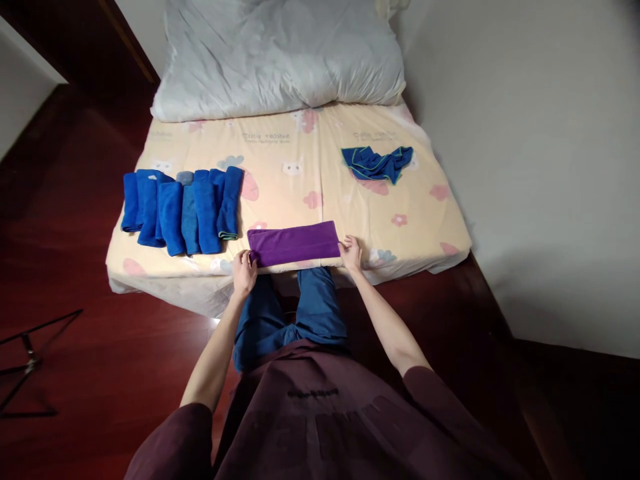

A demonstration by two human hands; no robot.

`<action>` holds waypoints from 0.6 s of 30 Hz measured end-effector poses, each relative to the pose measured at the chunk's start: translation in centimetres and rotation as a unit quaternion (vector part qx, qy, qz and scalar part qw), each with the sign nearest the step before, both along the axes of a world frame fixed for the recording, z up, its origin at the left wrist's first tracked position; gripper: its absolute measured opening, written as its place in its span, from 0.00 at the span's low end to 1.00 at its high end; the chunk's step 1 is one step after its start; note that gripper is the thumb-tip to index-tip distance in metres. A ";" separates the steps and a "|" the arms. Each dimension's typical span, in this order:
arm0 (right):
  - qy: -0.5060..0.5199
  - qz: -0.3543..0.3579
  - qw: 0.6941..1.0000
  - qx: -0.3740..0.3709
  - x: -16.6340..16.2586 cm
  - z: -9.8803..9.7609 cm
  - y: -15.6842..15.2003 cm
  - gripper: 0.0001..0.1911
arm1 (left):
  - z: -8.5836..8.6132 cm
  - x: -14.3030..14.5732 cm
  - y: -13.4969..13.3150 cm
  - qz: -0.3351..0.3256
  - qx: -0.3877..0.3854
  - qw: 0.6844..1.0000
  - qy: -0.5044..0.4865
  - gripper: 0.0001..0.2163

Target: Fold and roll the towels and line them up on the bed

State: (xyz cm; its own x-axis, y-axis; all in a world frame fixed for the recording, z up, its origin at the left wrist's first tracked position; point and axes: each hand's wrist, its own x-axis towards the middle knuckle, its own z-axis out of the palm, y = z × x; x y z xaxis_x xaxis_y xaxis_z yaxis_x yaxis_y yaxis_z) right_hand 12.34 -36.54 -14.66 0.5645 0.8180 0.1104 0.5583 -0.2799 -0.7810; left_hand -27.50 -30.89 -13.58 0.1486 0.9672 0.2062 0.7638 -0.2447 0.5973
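A purple towel, folded into a long flat strip, lies along the near edge of the bed. My left hand pinches its near left corner. At the other end, my right hand has thumb and fingers closed on the right edge. To the left sits a group of several rolled or folded blue towels, packed side by side. A crumpled dark blue cloth with light green edging lies farther back on the right.
A patterned yellow sheet covers the bed. Across its far end rests a bulky grey-white quilt. A wall borders the bed on the right. Black stand legs are on the dark red floor at left.
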 end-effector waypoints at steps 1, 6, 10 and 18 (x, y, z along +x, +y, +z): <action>-0.037 0.021 0.999 0.014 -0.2 0.5 -0.5 0.25 | 0.2 0.1 -0.5 -0.032 0.021 0.999 0.032 0.19; -0.192 0.245 0.950 -0.006 -2.2 2.5 -2.6 0.24 | 0.4 1.9 -2.3 -0.211 0.033 0.970 0.115 0.24; -0.248 0.320 0.912 -0.066 -3.2 2.4 -2.5 0.27 | -0.4 3.2 -1.9 -0.206 0.006 0.966 0.156 0.29; -0.294 0.351 0.877 -0.148 -1.9 3.4 0.9 0.34 | 0.0 3.6 1.0 -0.183 -0.019 0.959 0.214 0.30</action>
